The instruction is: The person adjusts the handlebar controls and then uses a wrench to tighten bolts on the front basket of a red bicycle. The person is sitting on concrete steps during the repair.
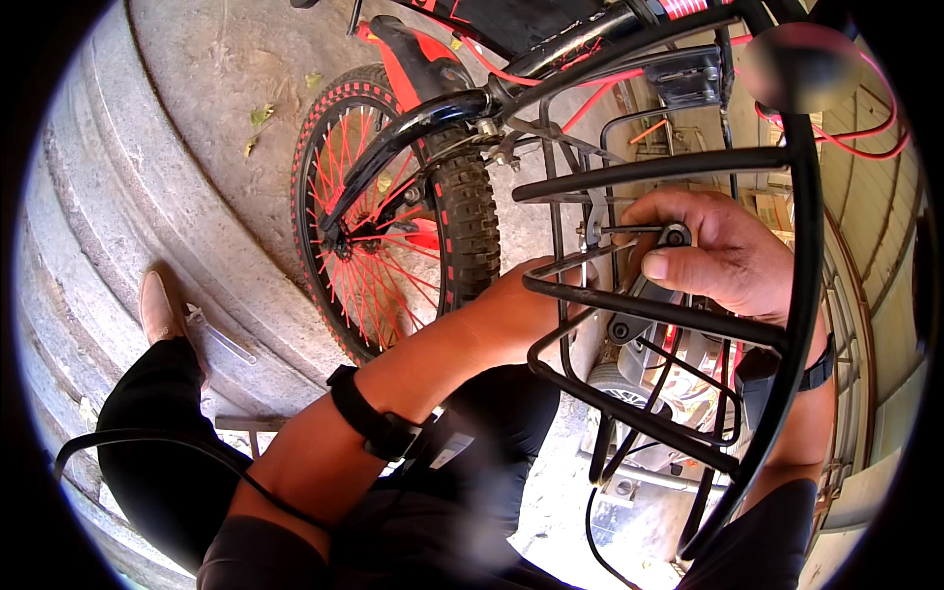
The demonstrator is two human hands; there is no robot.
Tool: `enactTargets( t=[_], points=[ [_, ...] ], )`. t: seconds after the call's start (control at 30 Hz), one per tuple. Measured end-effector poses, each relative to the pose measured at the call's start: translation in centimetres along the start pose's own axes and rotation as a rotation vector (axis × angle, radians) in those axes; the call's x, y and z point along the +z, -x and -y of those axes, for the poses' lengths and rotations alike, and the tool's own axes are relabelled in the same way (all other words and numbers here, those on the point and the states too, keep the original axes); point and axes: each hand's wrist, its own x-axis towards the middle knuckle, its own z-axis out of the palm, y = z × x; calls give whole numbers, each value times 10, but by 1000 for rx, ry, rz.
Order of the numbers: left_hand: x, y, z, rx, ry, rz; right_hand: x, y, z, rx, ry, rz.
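A black tubular rack [678,324] stands on its side before me, fixed to a bicycle. My right hand [733,254] reaches through its bars from the right. Its thumb and bent fingers close round the upper end of a dark flat bracket [644,293], beside a round bolt head [675,235]. A thin dark rod [634,229] runs leftward from that bolt. My left hand [556,290] passes behind the rack's left bars, next to the front tyre; its fingers are hidden. The bicycle's front wheel [372,226] has red spokes and a knobby black tyre.
A silver wrench [231,342] lies on the ridged concrete [108,197] by my shoe [157,303]. The black fork and red fender [388,64] rise at the top. Red cables [875,147] loop at upper right, near a slatted wall [885,236]. Another wheel [624,393] shows beneath the rack.
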Motion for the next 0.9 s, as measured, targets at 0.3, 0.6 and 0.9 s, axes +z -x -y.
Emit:
enactTargets(
  t=[0.3,0.6,0.9],
  points=[
    [4,3,2,-162,629,-114,10,-3,-1,-84,77,-148],
    [-21,41,-74,-183,287,217,6,-3,-11,-117,5,-105],
    [-25,50,-99,-281,329,281,-8,-6,-26,-155,-30,55]
  ],
)
